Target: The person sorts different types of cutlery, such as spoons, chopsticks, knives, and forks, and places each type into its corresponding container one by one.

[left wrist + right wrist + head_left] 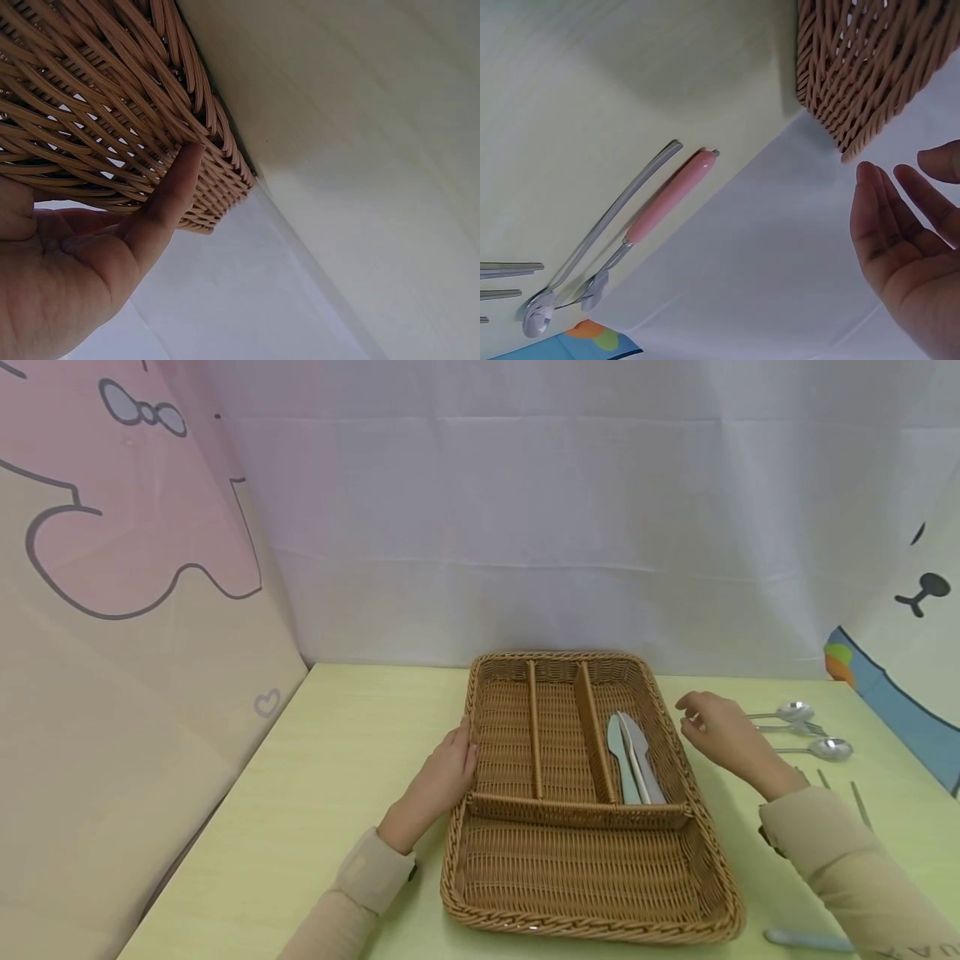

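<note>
A brown wicker basket with dividers lies on the table. My left hand holds its left side. A finger lies along the outer wall in the left wrist view. In the right rear compartment lie several table knives: a mint-green one and a grey one, with a whitish one between them. Just outside the basket's right rim, my right hand holds nothing. Its fingers are loosely bent, thumb apart from them, in the right wrist view.
Right of the basket lie a spoon, another spoon and a fork. A pink-handled utensil shows in the right wrist view. Near the front lies a light-blue handle. A white curtain hangs behind the basket.
</note>
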### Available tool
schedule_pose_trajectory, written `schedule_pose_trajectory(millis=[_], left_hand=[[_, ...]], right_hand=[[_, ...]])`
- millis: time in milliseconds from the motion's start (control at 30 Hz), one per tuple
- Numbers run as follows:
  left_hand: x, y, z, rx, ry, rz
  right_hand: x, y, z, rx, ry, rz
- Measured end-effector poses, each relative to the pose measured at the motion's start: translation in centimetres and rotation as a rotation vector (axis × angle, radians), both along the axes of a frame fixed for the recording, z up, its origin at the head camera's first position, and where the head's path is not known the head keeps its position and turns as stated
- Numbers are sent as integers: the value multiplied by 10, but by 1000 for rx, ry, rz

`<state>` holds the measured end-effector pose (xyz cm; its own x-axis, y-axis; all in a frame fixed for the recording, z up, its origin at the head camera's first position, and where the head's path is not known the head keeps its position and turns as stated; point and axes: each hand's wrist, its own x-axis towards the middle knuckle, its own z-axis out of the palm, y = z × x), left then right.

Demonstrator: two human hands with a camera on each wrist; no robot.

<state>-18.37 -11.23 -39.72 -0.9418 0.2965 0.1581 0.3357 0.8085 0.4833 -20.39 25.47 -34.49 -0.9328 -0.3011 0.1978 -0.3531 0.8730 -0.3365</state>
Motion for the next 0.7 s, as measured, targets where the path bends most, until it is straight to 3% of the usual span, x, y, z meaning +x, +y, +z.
schedule_pose_trajectory(millis=[200,433,700], left_hand=[[0,0,0,4,-5,1],[0,0,-1,3,-5,6],[0,0,-1,10,-12,-2]], right_hand=[[-3,15,-6,3,6,-38],[-5,33,-18,3,-73,-77],[-11,57,-37,44,-93,-110]])
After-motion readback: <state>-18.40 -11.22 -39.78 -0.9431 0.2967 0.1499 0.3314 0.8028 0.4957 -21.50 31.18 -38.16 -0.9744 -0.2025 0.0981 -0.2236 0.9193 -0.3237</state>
